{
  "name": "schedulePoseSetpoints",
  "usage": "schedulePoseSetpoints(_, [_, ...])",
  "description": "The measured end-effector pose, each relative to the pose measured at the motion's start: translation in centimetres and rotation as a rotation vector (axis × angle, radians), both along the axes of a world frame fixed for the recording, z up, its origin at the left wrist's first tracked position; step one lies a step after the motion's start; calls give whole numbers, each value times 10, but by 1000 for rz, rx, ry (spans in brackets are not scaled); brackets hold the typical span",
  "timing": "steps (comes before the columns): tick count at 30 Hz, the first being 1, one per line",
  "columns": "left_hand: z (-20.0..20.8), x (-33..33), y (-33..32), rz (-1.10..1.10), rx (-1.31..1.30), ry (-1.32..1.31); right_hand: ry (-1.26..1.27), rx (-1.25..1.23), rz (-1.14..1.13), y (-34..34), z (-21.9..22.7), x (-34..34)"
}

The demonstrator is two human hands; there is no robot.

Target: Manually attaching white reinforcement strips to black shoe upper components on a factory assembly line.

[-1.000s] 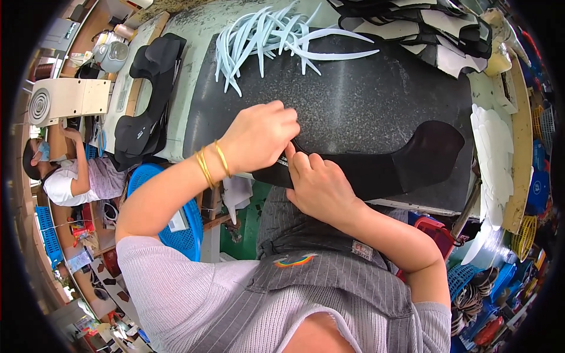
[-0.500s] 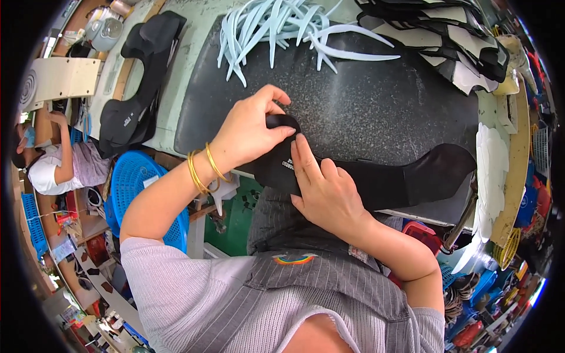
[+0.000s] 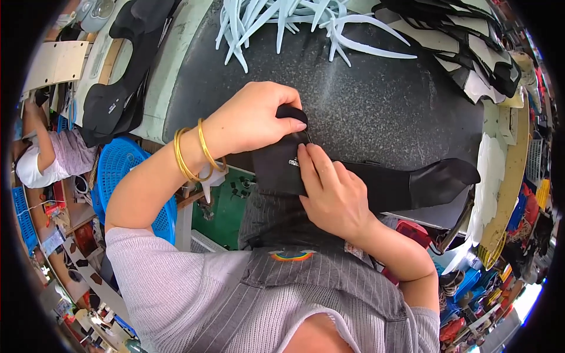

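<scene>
A long, curved black fabric piece (image 3: pixel 385 187) with small white printing lies along the near edge of the dark work board. It looks like a shoe upper. My left hand (image 3: pixel 256 115) pinches its far left end between thumb and fingers, where the edge is folded up into a loop. My right hand (image 3: pixel 338 197) rests on the piece just right of the printing, index and middle fingers stretched out flat beside the fold. Its other fingers are partly bent.
Light-blue tapered foam strips (image 3: pixel 282 26) heap at the board's far edge. Stacked black and white pieces (image 3: pixel 471 50) lie far right. Similar curved black pieces (image 3: pixel 109 112) lie at left, above a blue basket (image 3: pixel 120 170). Another person (image 3: pixel 44 156) sits at far left.
The view has shifted slightly. The left hand's raised fingers have curled down over the folded edge. The right fingertips have moved slightly away from the left thumb.
</scene>
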State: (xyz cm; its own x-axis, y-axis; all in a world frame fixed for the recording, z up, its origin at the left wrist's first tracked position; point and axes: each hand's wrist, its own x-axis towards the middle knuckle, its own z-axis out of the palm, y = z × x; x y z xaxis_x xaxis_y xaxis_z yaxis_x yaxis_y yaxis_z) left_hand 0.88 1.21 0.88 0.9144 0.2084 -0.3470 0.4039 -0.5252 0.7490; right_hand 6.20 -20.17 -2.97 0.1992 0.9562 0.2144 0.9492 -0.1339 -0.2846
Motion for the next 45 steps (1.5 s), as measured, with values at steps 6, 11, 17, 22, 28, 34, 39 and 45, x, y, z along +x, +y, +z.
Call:
schedulePoseSetpoints(6, [8, 5, -5, -38, 142, -46, -153, 39, 60, 1, -2, -4])
schedulePoseSetpoints(11, [14, 13, -7, -182, 182, 123, -291, 21, 96, 1, -4, -4])
schedulePoseSetpoints(17, [5, 13, -5, -218, 174, 76, -271, 173, 75, 4, -6, -3])
schedulePoseSetpoints(22, [13, 24, -12, -210, 272, 211, -255, 181, 86, 5, -9, -2])
schedulePoseSetpoints(28, [16, 7, -22, -552, 713, -273, -256, 198, 76, 5, -10, -2])
schedulePoseSetpoints(34, [-8, -5, -16, -81, 130, -336, -234, 72, 45, -2, -7, -4])
schedulePoseSetpoints(39, [-3, -4, -7, -14, 105, -152, -244, 75, 37, 8, -5, -5])
schedulePoseSetpoints(45, [-2, 3, -3, 24, 108, -142, -155, -102, 24, 15, 3, -7])
